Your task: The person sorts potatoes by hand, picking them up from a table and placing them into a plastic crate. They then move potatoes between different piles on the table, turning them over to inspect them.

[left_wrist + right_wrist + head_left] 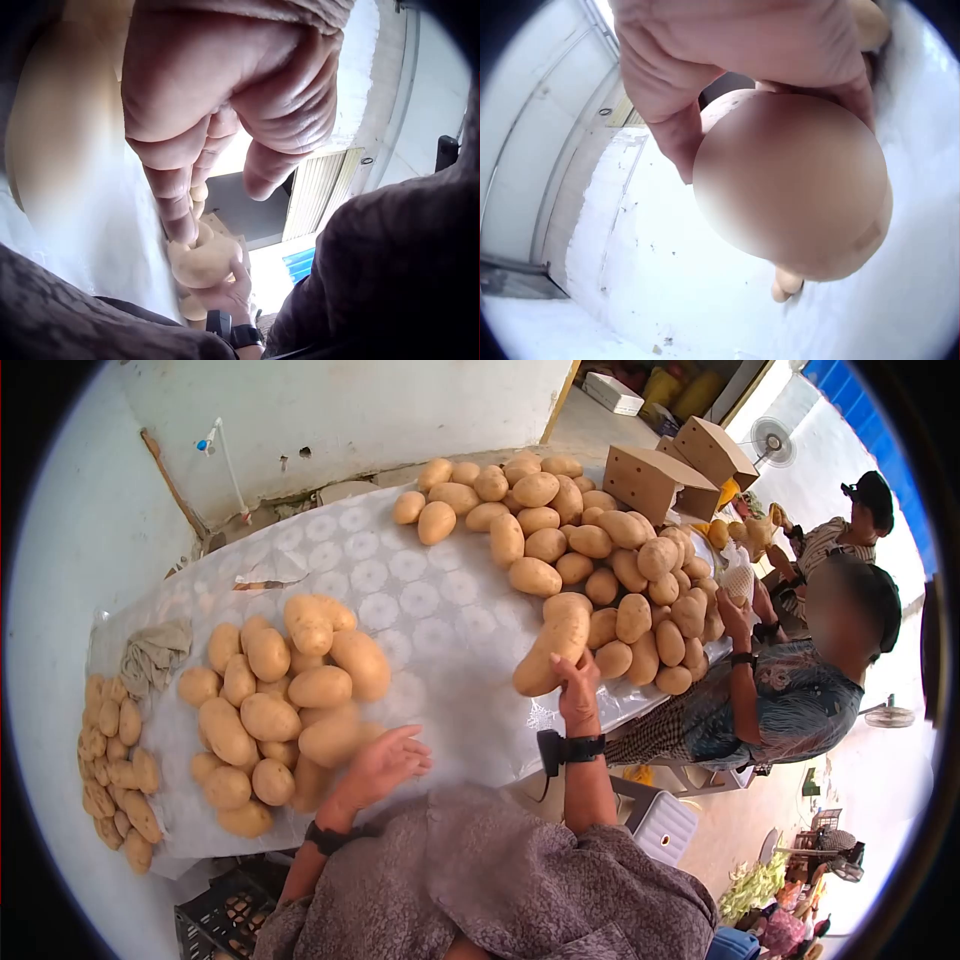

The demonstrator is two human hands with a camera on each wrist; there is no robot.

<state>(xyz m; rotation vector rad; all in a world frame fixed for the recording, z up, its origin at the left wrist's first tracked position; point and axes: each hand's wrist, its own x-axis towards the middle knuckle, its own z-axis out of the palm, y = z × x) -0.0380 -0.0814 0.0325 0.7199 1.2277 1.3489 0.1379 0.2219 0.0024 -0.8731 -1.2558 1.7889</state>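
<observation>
Over the surface [460, 660], near its front edge, the right hand [577, 695] is pinching a large potato [548, 655] between thumb and fingers; some fingertips are disappearing behind it. In the right wrist view this potato is filling much of the frame and blurring. Another potato is showing partly behind it in the head view; contact unclear. The left hand [385, 765] is holding nothing, its fingers extending loosely beside the left heap [270, 715]; whether it is touching the nearest potato, cannot tell. Upper potatoes are concealing the lower layers of the right heap [605, 565]. Below, the frame edge is cutting off a black crate [193, 925].
</observation>
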